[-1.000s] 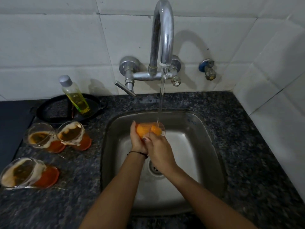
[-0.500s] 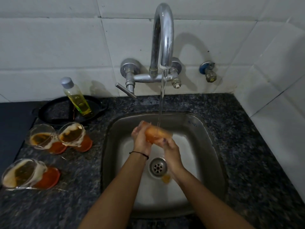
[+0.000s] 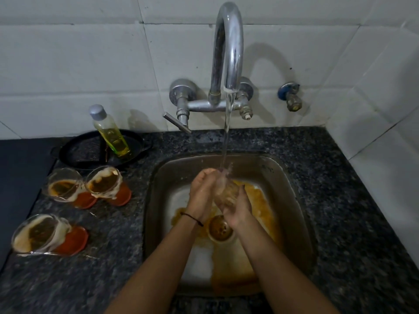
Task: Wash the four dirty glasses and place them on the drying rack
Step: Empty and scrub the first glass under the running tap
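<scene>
Over the steel sink (image 3: 292,200) I hold a clear glass (image 3: 227,191) under the running water. My left hand (image 3: 201,191) presses on its left side and my right hand (image 3: 235,207) cups it from below. The glass is tilted and blurred, now nearly clear. Orange liquid spreads over the sink floor around the drain (image 3: 221,227). Three dirty glasses stand on the counter to the left: two side by side (image 3: 64,184) (image 3: 105,182) and one nearer to me (image 3: 40,234), each with orange dregs and foam.
The curved tap (image 3: 227,48) runs a thin stream into the sink. A bottle of yellow liquid (image 3: 111,132) leans in a black pan (image 3: 90,150) at the back left. A small valve (image 3: 291,96) sticks out of the tiled wall. Dark granite counter surrounds the sink.
The glass was full of orange liquid; it has been tipped and emptied, and orange liquid now stains the sink floor. Both hands have shifted slightly around the glass under the stream.
</scene>
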